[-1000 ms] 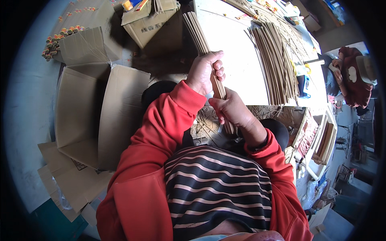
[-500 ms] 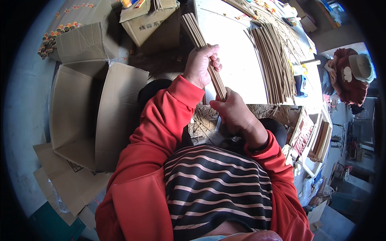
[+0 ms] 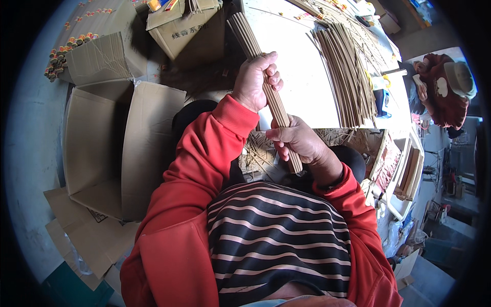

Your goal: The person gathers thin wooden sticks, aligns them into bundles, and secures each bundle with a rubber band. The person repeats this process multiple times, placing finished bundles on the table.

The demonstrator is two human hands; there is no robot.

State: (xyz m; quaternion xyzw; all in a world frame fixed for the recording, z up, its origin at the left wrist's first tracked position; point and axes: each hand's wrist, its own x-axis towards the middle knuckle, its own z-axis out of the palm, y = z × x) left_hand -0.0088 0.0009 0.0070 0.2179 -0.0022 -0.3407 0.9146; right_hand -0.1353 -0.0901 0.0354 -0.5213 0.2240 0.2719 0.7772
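A bundle of brown incense sticks (image 3: 276, 106) slants in front of me, its upper end to the left and its lower end pointing down at my lap. My left hand (image 3: 254, 79) is closed round the upper part. Lower down, my right hand (image 3: 303, 140) grips the same bundle, thumb across the front and fingers curled behind it. The lower ends stick out below the right hand. Beyond, on the white table (image 3: 302, 66), lies a wide row of similar incense sticks (image 3: 348, 77), right of the bundle.
An open cardboard box (image 3: 97, 143) stands at my left, with flattened cardboard (image 3: 97, 225) below it. Another carton (image 3: 189, 30) is at the far left of the table. Broken sticks (image 3: 255, 153) litter the space under the table edge. Another person (image 3: 442, 94) sits at far right.
The bundle's lower end now shows below my right hand, where before it ended in that hand. My right fingers have come round the sticks. The left hand keeps its grip.
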